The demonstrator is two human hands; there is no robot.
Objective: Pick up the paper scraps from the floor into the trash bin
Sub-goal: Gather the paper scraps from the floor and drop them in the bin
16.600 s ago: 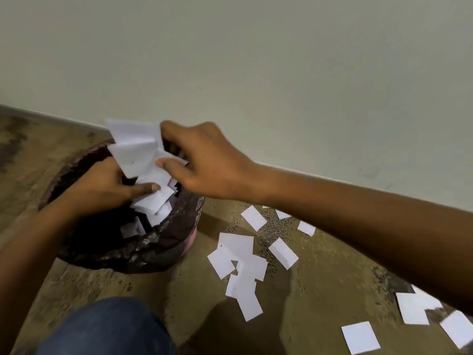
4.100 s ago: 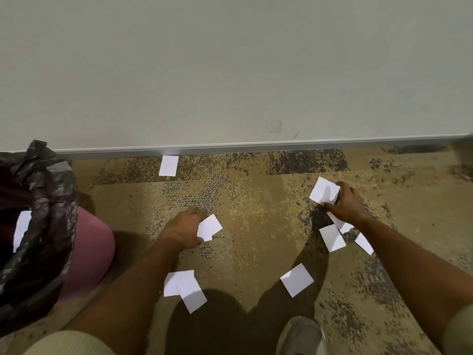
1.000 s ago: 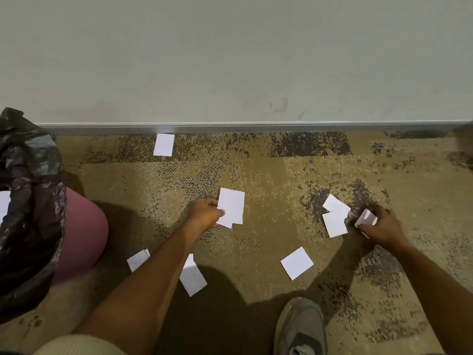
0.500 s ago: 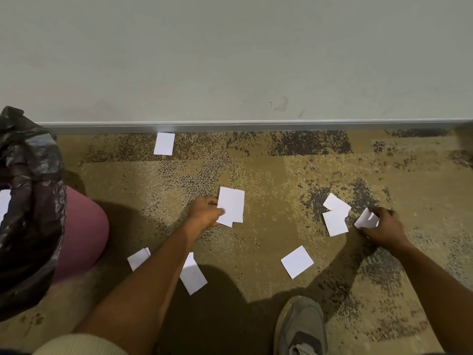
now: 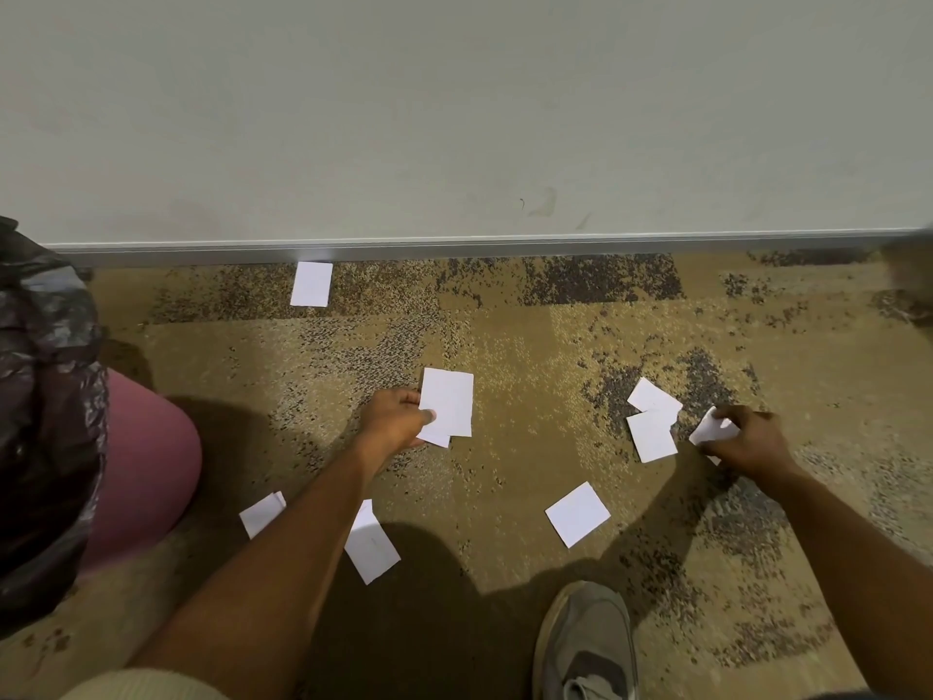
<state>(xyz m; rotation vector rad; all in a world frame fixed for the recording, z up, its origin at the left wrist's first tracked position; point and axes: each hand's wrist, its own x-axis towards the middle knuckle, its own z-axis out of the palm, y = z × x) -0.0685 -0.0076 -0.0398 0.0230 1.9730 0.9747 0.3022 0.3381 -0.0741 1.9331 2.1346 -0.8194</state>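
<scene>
White paper scraps lie scattered on the brown carpet. My left hand [image 5: 394, 421] is shut on a small stack of scraps [image 5: 448, 409] just above the floor, mid-frame. My right hand [image 5: 747, 439] pinches a bunch of scraps [image 5: 709, 430] at the right. Two overlapping scraps [image 5: 652, 421] lie just left of it. Another scrap [image 5: 577, 513] lies nearer me, one [image 5: 311, 283] by the skirting, and two [image 5: 371, 545] beside my left forearm. The pink trash bin [image 5: 141, 472] with a black liner [image 5: 45, 421] stands at the left edge.
A pale wall with a grey skirting [image 5: 454, 247] runs across the back. My grey shoe [image 5: 585, 649] is planted at the bottom, right of centre. A small scrap [image 5: 261, 513] lies between the bin and my left arm.
Over the last second both hands have stayed almost in place. The right hand has shifted its held scraps slightly. Since four seconds ago my left hand has gathered more scraps.
</scene>
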